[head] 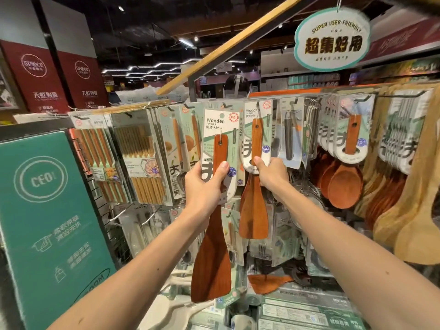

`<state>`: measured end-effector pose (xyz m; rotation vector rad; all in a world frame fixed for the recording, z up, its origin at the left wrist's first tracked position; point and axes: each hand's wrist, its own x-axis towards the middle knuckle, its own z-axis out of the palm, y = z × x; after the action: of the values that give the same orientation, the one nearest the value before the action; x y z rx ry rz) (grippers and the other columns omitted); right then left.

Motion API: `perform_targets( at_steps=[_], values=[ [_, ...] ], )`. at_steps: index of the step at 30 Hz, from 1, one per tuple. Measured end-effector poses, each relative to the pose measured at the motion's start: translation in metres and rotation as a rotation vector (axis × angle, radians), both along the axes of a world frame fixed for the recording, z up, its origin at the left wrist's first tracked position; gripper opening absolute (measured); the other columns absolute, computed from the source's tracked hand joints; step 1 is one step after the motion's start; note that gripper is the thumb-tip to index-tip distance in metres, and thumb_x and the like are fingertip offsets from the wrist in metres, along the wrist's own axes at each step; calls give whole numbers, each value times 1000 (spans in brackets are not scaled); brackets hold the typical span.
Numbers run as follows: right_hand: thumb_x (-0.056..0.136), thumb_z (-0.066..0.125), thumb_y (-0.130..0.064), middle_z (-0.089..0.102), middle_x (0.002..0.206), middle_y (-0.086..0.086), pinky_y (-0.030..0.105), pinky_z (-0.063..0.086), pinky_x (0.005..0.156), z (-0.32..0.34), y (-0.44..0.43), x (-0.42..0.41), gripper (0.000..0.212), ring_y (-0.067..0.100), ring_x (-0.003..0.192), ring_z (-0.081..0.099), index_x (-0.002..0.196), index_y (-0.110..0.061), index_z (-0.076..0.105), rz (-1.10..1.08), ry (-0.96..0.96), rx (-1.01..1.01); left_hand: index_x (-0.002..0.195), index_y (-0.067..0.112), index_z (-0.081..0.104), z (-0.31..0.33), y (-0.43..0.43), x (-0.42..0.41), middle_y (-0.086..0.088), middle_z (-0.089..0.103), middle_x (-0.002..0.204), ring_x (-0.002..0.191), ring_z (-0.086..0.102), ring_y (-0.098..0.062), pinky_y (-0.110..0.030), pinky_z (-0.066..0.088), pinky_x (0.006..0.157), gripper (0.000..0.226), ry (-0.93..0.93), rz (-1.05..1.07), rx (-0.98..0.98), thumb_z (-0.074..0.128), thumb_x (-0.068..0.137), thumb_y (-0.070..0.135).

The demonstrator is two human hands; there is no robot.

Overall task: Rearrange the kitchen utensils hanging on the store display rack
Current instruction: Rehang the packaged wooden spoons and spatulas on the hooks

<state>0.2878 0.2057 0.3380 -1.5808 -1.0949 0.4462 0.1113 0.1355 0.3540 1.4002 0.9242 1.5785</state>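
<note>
Centre of frame: a wooden turner on its printed card was held upright in front of the display rack. The left hand had its fingers curled behind the card and its thumb pressed across the handle. Whether the card's hole was seated on a peg could not be told, though the piece appeared to stand proud of the row. Just to its right a second turner hung in the top row. The right hand was closed round its handle at the lower edge of the card, thumb uppermost, and seemed to steady or draw it. The two turners were close but apart. Left of centre hung chopstick packs. Right of centre hung a steel utensil pack, then a crowded peg of wooden spoons. A loose turner blade lay low in the frame among boxed goods. A green panel filled the left edge, and an oval sign hung at upper right. As judged, the task was partway through: one turner was in hand and unplaced, another was being handled, and the stray blade below had not yet been hung.
</note>
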Motion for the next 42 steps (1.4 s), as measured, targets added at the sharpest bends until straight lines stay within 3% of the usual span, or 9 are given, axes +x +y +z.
perform_targets(
  at_steps=[4,16,19,24,27,30,34,39,42],
  values=[
    [99,52,-44,69,97,12,48,56,85,-1,16,1,39,34,87,68,106,-7,61,-15,-23,-47,100,18,68,1,4,-5,10,74,80,69,69,-2,-20,52,62,10,-2,23,-15,70,92,25],
    [98,52,-50,73,78,16,42,58,76,-19,-5,3,50,29,69,70,69,-9,60,-33,-102,-114,94,14,63,4,-6,-15,2,70,81,66,62,-11,-21,53,58,13,30,36,-146,52,100,12],
    [97,51,-53,69,88,5,39,49,85,-35,-37,-7,41,24,87,63,79,-17,57,2,-156,-120,94,12,63,1,-10,-18,4,73,84,72,68,-14,-30,57,64,17,41,6,-168,47,99,7],
    [97,44,-50,68,92,6,26,55,68,-50,-106,-36,44,14,74,67,112,-10,55,447,205,-72,100,12,63,-12,-20,-13,5,74,86,63,67,1,-17,54,57,14,106,-16,-101,51,96,4],
    [90,50,-51,73,99,11,35,61,73,-49,-126,-44,47,15,78,71,116,-12,55,573,321,-24,103,9,62,-15,-27,-1,5,72,84,61,65,4,-10,48,52,13,121,-51,-86,53,96,3],
    [97,58,-29,75,100,15,43,61,72,-45,-131,-45,28,27,82,73,120,-15,55,597,352,42,100,13,64,-16,-30,12,3,74,88,76,70,-5,-19,54,61,14,139,-71,-85,55,94,5],
    [102,51,-21,74,102,12,28,56,53,-40,-130,-39,19,28,79,75,119,-18,60,529,277,119,100,20,68,-13,-27,23,8,76,91,83,72,-8,-19,56,68,8,204,-90,-15,64,94,16],
    [102,52,-24,74,89,7,26,50,45,-27,-120,-29,12,24,65,69,105,-30,62,434,162,206,138,48,31,6,-12,31,19,59,113,105,65,-12,-39,57,86,69,285,-77,191,70,90,16],
    [102,53,-27,68,70,-4,31,49,43,-11,-109,-26,11,20,54,60,102,-26,63,362,107,258,139,55,33,24,-2,36,7,57,128,110,64,-17,-49,55,92,67,367,-53,310,67,91,22]
  ],
)
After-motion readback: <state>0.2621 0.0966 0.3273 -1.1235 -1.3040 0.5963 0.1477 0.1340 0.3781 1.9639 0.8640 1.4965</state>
